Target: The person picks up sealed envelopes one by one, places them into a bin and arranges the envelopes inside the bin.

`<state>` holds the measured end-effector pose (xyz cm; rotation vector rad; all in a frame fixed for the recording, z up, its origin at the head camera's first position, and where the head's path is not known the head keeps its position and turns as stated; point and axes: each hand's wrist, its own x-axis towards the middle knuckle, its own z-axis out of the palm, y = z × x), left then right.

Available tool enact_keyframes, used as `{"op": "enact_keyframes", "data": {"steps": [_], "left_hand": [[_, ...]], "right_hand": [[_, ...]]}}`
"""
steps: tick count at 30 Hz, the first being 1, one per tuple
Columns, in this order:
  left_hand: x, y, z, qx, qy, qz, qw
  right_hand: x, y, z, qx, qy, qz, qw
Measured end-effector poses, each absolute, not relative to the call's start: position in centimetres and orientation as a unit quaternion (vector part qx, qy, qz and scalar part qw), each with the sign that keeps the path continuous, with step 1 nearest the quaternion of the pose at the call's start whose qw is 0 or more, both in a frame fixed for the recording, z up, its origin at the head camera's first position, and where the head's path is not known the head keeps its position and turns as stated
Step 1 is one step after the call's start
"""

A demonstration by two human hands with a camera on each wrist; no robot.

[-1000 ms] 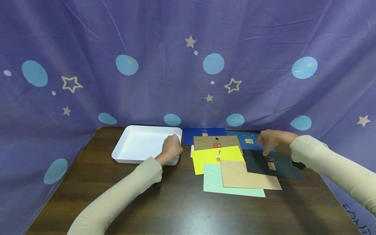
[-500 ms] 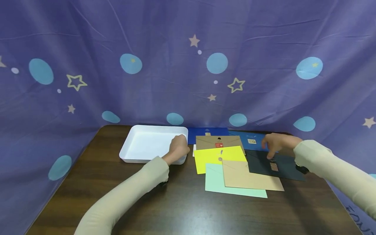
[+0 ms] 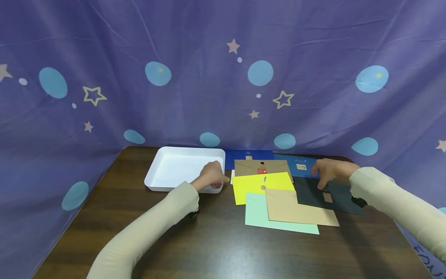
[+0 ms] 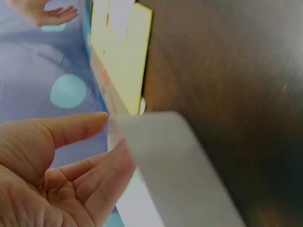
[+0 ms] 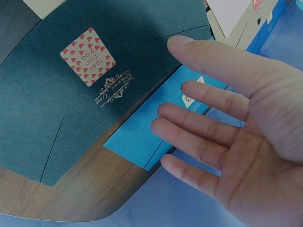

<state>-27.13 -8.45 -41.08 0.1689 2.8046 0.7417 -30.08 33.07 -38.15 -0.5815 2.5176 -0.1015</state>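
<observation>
My left hand is at the right side of a white tray. Up close in the left wrist view, its thumb and loosely bent fingers are spread apart around the tray's corner, fingertips overlapping the tray wall. Over a dark green envelope hovers my right hand. The right wrist view shows its palm facing the camera, fingers apart and nothing in them. That envelope carries a heart-patterned sticker, and a bright blue envelope sticks out from behind it.
Left of the dark green envelope overlap a yellow envelope, a tan envelope, a mint envelope and a brown envelope. A royal blue envelope lies at the back. A patterned purple curtain hangs behind the wooden table.
My left hand has loosened from a fist-like shape, with its thumb now pointing out to the right. The head view has shifted slightly. My right hand stays over the dark green envelope.
</observation>
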Motion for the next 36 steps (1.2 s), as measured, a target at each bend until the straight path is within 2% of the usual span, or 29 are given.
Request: {"op": "enact_keyframes", "data": {"steps": [5,27,32,36], "left_hand": [[-26.7,-7.9,-41.5,0.086,0.96,0.241,0.114],[-24.3,-7.4,-41.4,0.069,0.962,0.24,0.112],[-24.8,-8.7,-41.1,0.06,0.965,0.232,0.107],[-25.6,-11.5,-40.0,0.048,0.969,0.23,0.072]], "right_hand": [[-30.1,33.2,-38.2,-0.217,0.935,-0.044,0.278],[-29.5,33.7,-39.1,-0.173,0.94,-0.064,0.287],[-29.3,33.9,-39.2,-0.158,0.939,-0.085,0.294],[-29.3,33.8,-39.2,-0.144,0.935,-0.119,0.301]]}}
